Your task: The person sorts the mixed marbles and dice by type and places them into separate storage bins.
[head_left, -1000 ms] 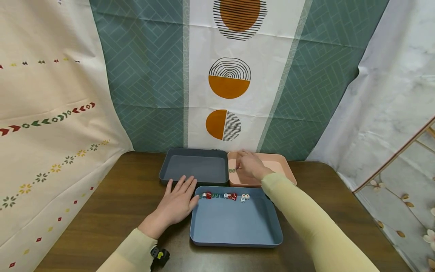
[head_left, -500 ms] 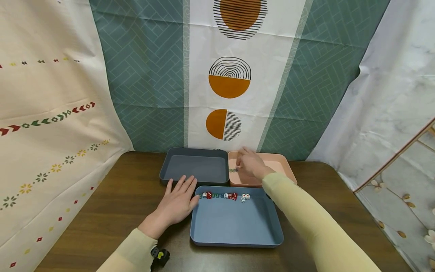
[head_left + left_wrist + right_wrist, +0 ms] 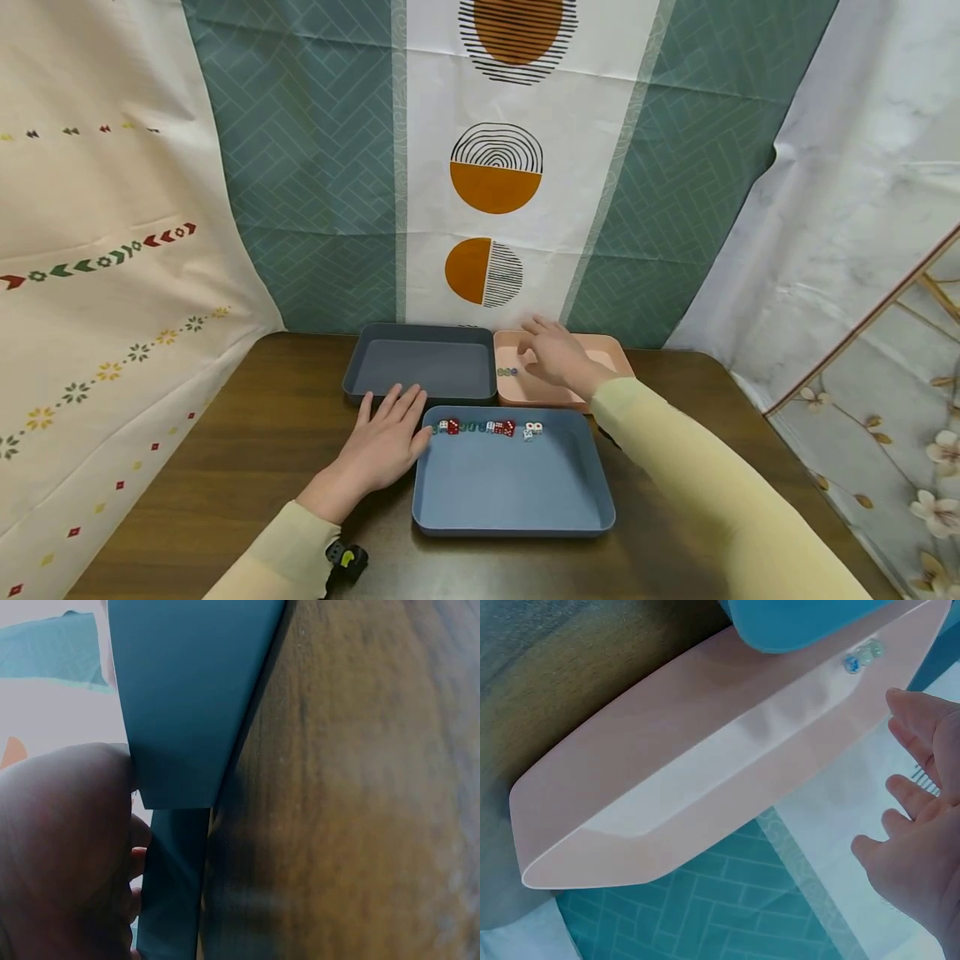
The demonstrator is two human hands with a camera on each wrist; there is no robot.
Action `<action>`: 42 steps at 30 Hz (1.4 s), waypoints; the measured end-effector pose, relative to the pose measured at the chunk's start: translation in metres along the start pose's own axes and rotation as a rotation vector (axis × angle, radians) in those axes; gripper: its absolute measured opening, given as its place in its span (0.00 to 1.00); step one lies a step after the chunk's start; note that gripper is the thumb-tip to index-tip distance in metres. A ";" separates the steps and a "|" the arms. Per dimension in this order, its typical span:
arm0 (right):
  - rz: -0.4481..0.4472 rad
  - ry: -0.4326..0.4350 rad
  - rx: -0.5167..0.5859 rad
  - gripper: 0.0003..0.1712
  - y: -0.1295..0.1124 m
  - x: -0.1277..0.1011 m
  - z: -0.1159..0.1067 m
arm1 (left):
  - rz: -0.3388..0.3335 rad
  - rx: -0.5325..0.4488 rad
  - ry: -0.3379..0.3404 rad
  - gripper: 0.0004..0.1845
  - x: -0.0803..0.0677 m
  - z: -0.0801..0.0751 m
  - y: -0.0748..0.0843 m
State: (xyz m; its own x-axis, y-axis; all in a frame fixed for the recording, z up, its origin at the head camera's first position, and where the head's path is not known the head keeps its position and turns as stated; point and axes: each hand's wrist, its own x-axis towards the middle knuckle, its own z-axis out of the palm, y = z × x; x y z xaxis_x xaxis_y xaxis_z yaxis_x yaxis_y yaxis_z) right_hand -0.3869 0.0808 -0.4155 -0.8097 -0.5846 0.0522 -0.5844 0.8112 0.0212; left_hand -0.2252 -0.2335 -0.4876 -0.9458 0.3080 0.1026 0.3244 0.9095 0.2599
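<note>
Starting nearest the body, we note two pale yellow sleeves reaching forward over the dark wooden bench. Our left hand lies flat on the bench, fingers straight and slightly spread, holding nothing; its thumb side sits against the left wall of the blue tray. In the left wrist view the palm presses close to that tray wall.

Along the far inner edge of the blue tray we see a row of dice: red ones, white ones and a few blue or green ones, set side by side and touching or nearly so. The rest of the tray floor is bare.

Beyond the blue tray stand two more trays, side by side and touching. The dark grey tray is on the left. The pink tray is on the right, and our right hand hovers over it with the grip relaxed and spread, pinching nothing. In the right wrist view the fingers are straight and apart above the pink tray. A few small green and blue dice lie near the left wall of the pink tray, just beside the fingertips; the same pieces show in the right wrist view.

Behind the bench hangs a patterned cloth backdrop with orange and striped circles.
</note>
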 end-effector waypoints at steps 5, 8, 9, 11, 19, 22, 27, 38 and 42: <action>-0.032 0.057 0.023 0.17 -0.006 -0.015 -0.005 | 0.000 -0.012 0.001 0.37 0.002 0.001 -0.001; -0.051 0.077 0.038 0.18 -0.010 -0.023 -0.005 | -0.002 -0.008 -0.008 0.37 0.002 0.001 -0.002; -0.058 0.081 0.043 0.18 -0.012 -0.026 -0.005 | -0.003 -0.002 -0.012 0.37 0.002 0.000 -0.002; -0.077 0.096 0.039 0.19 -0.016 -0.030 -0.005 | -0.001 0.003 -0.013 0.37 0.001 0.000 -0.003; -0.134 0.142 0.049 0.19 -0.036 -0.045 -0.007 | -0.001 0.012 -0.009 0.37 0.000 -0.001 -0.005; -0.168 0.171 0.080 0.19 -0.043 -0.048 -0.008 | 0.001 0.011 -0.006 0.37 0.000 -0.001 -0.004; -0.199 0.183 0.114 0.20 -0.052 -0.052 -0.005 | 0.001 0.003 -0.008 0.37 0.000 0.000 -0.004; -0.227 0.152 0.140 0.15 -0.071 -0.059 -0.002 | 0.002 0.008 -0.010 0.37 0.000 0.001 -0.001; -0.232 0.138 0.133 0.15 -0.077 -0.063 -0.001 | -0.001 0.008 -0.014 0.37 0.001 0.002 -0.001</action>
State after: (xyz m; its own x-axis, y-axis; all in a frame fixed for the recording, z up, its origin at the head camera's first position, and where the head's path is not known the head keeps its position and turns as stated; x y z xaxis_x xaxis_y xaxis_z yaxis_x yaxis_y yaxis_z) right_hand -0.2909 0.0549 -0.4197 -0.6437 -0.7396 0.1964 -0.7624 0.6419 -0.0819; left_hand -0.2269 -0.2334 -0.4896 -0.9464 0.3105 0.0888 0.3229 0.9121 0.2527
